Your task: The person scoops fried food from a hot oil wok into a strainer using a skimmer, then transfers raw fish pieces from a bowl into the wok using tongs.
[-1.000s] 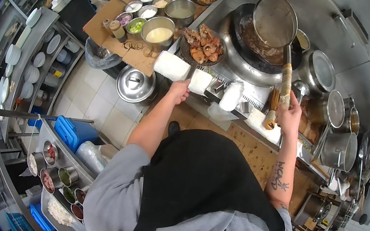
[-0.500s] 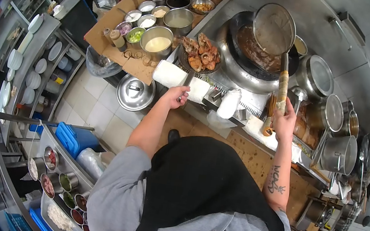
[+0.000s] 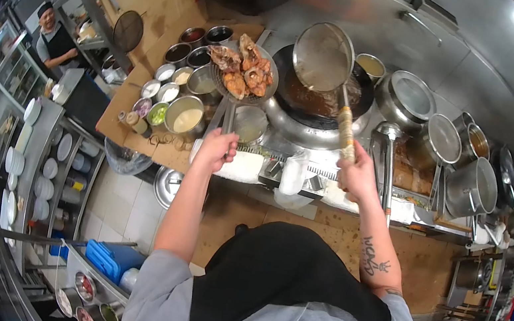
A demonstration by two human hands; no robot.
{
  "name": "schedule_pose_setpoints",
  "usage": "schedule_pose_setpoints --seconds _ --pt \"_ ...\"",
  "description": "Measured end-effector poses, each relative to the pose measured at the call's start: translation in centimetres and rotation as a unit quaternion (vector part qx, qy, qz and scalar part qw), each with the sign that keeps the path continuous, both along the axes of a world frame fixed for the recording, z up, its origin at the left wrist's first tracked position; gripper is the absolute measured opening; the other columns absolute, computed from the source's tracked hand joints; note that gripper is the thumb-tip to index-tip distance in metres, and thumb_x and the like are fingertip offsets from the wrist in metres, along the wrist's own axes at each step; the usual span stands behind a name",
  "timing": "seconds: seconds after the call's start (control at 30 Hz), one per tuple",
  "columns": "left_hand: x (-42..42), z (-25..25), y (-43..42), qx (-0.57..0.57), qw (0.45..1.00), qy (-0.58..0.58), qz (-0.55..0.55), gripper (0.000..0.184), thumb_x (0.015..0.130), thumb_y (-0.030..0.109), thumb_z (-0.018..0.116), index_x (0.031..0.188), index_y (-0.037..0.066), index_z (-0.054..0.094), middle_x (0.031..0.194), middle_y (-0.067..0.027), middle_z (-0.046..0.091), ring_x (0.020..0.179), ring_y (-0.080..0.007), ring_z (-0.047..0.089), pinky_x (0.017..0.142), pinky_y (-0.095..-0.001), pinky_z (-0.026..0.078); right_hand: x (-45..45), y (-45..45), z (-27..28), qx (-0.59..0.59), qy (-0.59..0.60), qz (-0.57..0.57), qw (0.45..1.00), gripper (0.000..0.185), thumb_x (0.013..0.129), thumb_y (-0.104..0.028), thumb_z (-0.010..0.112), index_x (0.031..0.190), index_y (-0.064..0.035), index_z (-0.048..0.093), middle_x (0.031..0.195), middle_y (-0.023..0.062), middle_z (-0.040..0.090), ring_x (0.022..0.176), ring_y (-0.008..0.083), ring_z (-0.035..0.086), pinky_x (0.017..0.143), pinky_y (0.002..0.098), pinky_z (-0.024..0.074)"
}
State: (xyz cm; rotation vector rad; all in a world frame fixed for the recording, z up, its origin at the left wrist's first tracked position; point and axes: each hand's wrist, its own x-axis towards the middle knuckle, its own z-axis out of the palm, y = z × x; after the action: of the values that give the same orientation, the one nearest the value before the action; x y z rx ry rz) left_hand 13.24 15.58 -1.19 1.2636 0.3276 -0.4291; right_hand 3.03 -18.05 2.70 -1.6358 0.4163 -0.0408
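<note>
My left hand [image 3: 216, 148] is closed around the handle of a round perforated strainer [image 3: 229, 112]. Browned fried meat pieces [image 3: 242, 69] are heaped in it, raised beside the wok and partly covering the sauce pots. My right hand [image 3: 359, 175] grips the wrapped handle of a wire-mesh skimmer [image 3: 322, 58]. The mesh bowl is held above a black wok [image 3: 353, 112] with brown liquid in it, and I see no food in the mesh. A metal pot [image 3: 250, 123] sits beneath the strainer, near my left hand.
Pots of sauces and seasonings [image 3: 184, 117] crowd the cardboard-lined counter at left. A long-handled ladle [image 3: 391, 155] lies right of my right hand, with lidded pots [image 3: 408, 100] behind. White folded cloths [image 3: 239, 166] line the stove's front edge. Another person [image 3: 59, 45] stands at far left.
My left hand has lifted the strainer of fried pieces up and leftward, uncovering the pot below. The skimmer stays over the wok, shifted slightly left. The whole view has shifted too.
</note>
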Motion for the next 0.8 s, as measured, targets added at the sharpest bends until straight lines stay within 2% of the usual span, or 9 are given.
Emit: schedule_pose_setpoints --seconds 0.13,0.23,0.4,0.5,0.57,0.6,0.63,0.7,0.8 --pt "5.8 1.9 -6.5 0.020 0.999 -0.015 -0.034 0.016 0.086 0.004 0.062 0.090 0.000 0.048 0.065 -0.0042 0.051 0.050 -0.0129 0.050 0.038 -0.0281 0.036 1.4 2.8 2.0 0.032 0.045 -0.009 0.998 0.070 0.085 0.000 0.054 0.150 -0.0036 0.030 0.088 0.0095 0.058 0.062 0.0130 0.054 0.042 0.0284 0.0452" --pt "8.5 2.1 -12.9 0.179 0.981 -0.076 -0.007 0.018 0.081 0.006 0.062 0.087 -0.008 0.053 0.068 -0.0131 0.060 0.051 -0.0180 0.055 0.039 -0.0317 0.042 2.9 3.3 2.7 0.125 0.045 0.005 0.991 0.054 0.084 0.001 0.052 0.137 -0.0006 0.041 0.082 0.0083 0.056 0.062 0.0155 0.055 0.043 0.0319 0.0442" --pt "11.9 -1.5 -18.8 0.418 0.884 -0.207 0.028 0.034 0.078 0.005 0.059 0.106 -0.013 0.052 0.089 -0.0247 0.066 0.059 -0.0272 0.065 0.042 -0.0406 0.046 7.5 0.6 -0.1 0.137 0.031 0.004 0.990 0.023 0.084 0.003 0.050 0.107 0.0020 0.050 0.072 0.0110 0.056 0.055 0.0205 0.054 0.042 0.0366 0.0449" --pt "14.6 -4.4 -21.2 0.429 0.885 -0.181 -0.023 0.043 0.078 0.004 0.058 0.116 -0.014 0.049 0.098 -0.0263 0.066 0.060 -0.0275 0.066 0.041 -0.0401 0.045 8.0 -0.8 -0.3 0.177 0.039 -0.021 0.983 0.017 0.085 0.003 0.051 0.102 0.0011 0.050 0.073 0.0107 0.056 0.055 0.0199 0.054 0.044 0.0356 0.0453" --pt "12.5 -0.4 -22.0 0.343 0.933 -0.103 -0.035 0.028 0.079 0.002 0.057 0.102 -0.013 0.056 0.090 -0.0245 0.067 0.057 -0.0268 0.065 0.040 -0.0392 0.043 8.0 -1.7 -0.5 0.198 0.054 -0.029 0.978 0.021 0.085 0.003 0.053 0.105 -0.0007 0.048 0.075 0.0095 0.056 0.056 0.0177 0.054 0.045 0.0331 0.0449" --pt "12.6 0.2 -21.4 0.326 0.939 -0.100 -0.050 0.012 0.078 0.000 0.056 0.083 -0.010 0.059 0.075 -0.0207 0.065 0.052 -0.0255 0.062 0.039 -0.0384 0.040 7.9 -2.4 -1.0 0.202 0.056 -0.034 0.977 0.018 0.084 0.002 0.052 0.102 -0.0008 0.049 0.073 0.0089 0.056 0.055 0.0175 0.054 0.043 0.0331 0.0440" --pt "12.4 0.6 -20.9 0.318 0.942 -0.103 -0.035 0.012 0.077 0.000 0.056 0.068 -0.007 0.058 0.064 -0.0169 0.062 0.047 -0.0231 0.058 0.039 -0.0382 0.039 7.8 -2.9 -1.4 0.178 0.047 -0.035 0.982 0.017 0.085 0.002 0.051 0.102 0.0001 0.051 0.072 0.0096 0.056 0.054 0.0186 0.054 0.042 0.0343 0.0437" --pt "13.3 -0.1 -20.0 0.361 0.925 -0.114 -0.029 0.014 0.077 0.002 0.057 0.066 -0.006 0.058 0.061 -0.0153 0.061 0.045 -0.0214 0.057 0.039 -0.0379 0.038 7.5 -3.4 -2.4 0.132 0.036 -0.034 0.990 0.016 0.087 0.002 0.048 0.102 0.0021 0.053 0.070 0.0109 0.056 0.052 0.0207 0.053 0.041 0.0367 0.0432" --pt "13.7 0.0 -18.8 0.336 0.935 -0.107 -0.028 0.020 0.078 0.004 0.056 0.060 -0.004 0.056 0.055 -0.0132 0.057 0.042 -0.0213 0.054 0.039 -0.0367 0.037 7.7 -4.2 -3.3 0.076 0.054 -0.050 0.994 0.029 0.086 0.000 0.047 0.114 0.0009 0.055 0.072 0.0111 0.058 0.052 0.0200 0.054 0.040 0.0370 0.0446"
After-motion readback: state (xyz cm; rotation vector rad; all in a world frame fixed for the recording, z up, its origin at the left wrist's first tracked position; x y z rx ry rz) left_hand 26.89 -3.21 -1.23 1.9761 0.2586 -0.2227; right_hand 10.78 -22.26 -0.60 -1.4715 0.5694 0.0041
